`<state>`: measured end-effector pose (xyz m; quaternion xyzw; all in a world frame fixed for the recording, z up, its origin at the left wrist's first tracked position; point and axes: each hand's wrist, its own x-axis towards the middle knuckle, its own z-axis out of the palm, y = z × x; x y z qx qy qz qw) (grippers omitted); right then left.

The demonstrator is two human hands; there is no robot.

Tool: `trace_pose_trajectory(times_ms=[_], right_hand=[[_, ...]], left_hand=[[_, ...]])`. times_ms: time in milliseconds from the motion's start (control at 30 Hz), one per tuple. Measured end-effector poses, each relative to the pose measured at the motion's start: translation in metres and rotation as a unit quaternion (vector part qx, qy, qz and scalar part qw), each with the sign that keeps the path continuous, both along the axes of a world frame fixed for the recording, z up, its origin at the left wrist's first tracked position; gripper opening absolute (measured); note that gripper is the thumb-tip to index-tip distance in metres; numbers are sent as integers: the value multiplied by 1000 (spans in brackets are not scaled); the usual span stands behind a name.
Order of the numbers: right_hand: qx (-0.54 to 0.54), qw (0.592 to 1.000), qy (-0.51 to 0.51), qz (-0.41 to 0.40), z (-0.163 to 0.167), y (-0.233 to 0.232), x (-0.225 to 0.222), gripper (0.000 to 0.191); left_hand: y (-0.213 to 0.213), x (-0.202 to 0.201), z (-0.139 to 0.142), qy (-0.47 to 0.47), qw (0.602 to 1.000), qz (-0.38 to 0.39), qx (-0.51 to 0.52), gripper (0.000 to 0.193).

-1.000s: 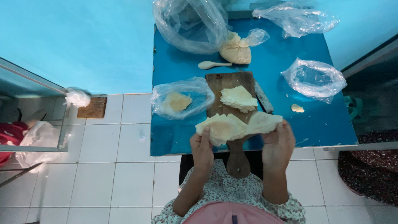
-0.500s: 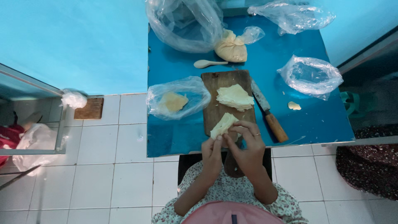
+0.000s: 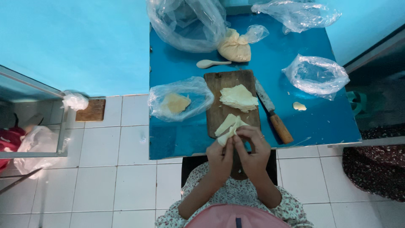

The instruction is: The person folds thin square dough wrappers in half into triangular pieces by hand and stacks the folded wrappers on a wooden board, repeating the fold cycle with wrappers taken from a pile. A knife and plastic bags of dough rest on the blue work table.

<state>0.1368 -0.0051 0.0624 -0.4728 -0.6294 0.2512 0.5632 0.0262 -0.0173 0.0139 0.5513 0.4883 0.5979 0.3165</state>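
Observation:
Both hands meet over the near end of a wooden cutting board (image 3: 222, 84). My left hand (image 3: 220, 157) and my right hand (image 3: 253, 145) pinch a folded pale dough sheet (image 3: 228, 126) between their fingertips, held just above the board's front edge. A stack of thin pale dough sheets (image 3: 238, 97) lies on the board farther from me. A knife with a wooden handle (image 3: 275, 115) rests on the blue table (image 3: 177, 139) just right of the board.
A clear plastic bag with a yellowish piece inside (image 3: 179, 101) lies left of the board. A tied bag of dough (image 3: 234, 47), a white spoon (image 3: 211, 63) and several empty clear bags (image 3: 316, 74) sit farther back. White tiled floor spreads to the left.
The wide sheet that my hands held spread apart has been folded into a narrow wad, and both hands have come together over the board's near end.

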Motion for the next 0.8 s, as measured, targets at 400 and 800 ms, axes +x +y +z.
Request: trace_pose_trajectory(times_ms=[400, 800], right_hand=[[-80, 981, 160, 77, -20, 1, 13, 15], [-214, 863, 454, 48, -55, 20, 52, 11]], left_hand=[[0, 0, 29, 27, 996, -19, 79, 27], [18, -16, -53, -437, 887, -50, -142, 25]])
